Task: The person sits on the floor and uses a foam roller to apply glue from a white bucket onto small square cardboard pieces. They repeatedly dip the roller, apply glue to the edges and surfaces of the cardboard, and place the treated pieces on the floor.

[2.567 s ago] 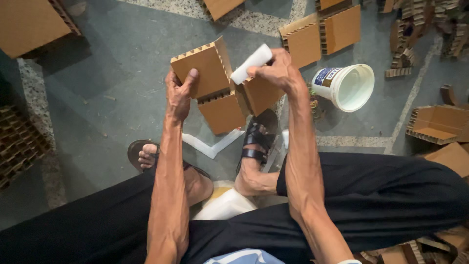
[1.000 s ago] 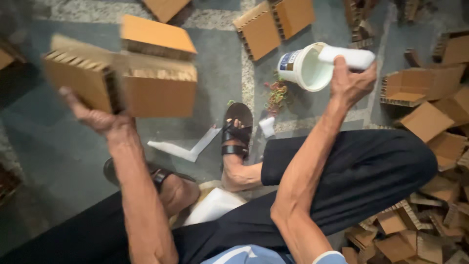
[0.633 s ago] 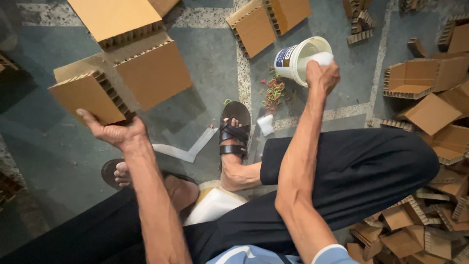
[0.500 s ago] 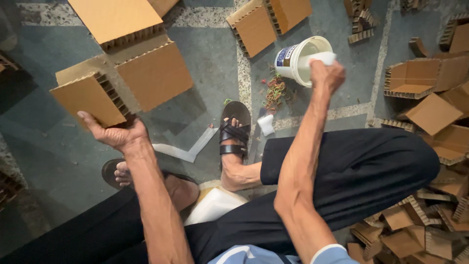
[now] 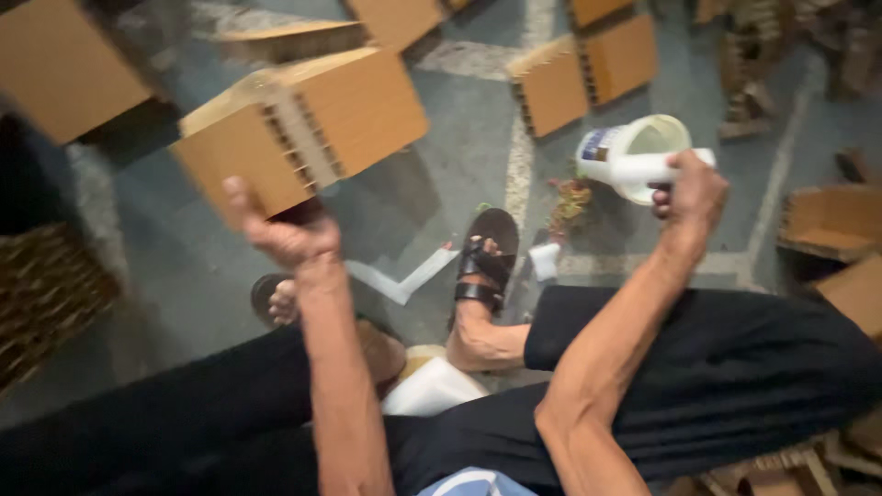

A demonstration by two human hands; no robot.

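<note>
Holding a cardboard assembly (image 5: 303, 138) up off the floor, the left hand (image 5: 280, 230) grips it from below, fingers curled closed round its lower edge and thumb up against the near face. The piece is made of thick cardboard slabs already joined into a stepped block, with the ridged cut edges showing between the flat faces; it is blurred, so the joints cannot be read closely.

To the right of the assembly, the right hand (image 5: 689, 188) is closed round a white stick-like tool (image 5: 643, 167), probably a glue applicator. Its far end sits at the mouth of a white tub (image 5: 629, 152) that lies tilted on the floor (image 5: 459, 174). Whether the tip touches what is inside the tub cannot be made out.

Judging by how things lie, the block in hand is partly built: several slabs are together, and the tool at the tub suggests it is being loaded for a further joint. Beyond the assembly, similar cardboard blocks (image 5: 588, 78) lie on the floor, looking finished or set aside, while loose cardboard pieces (image 5: 831, 220) sit to the right of the tub, which suggests more remains to be assembled. Below the assembly, the person's sandalled foot (image 5: 487, 262) rests on the floor.
</note>
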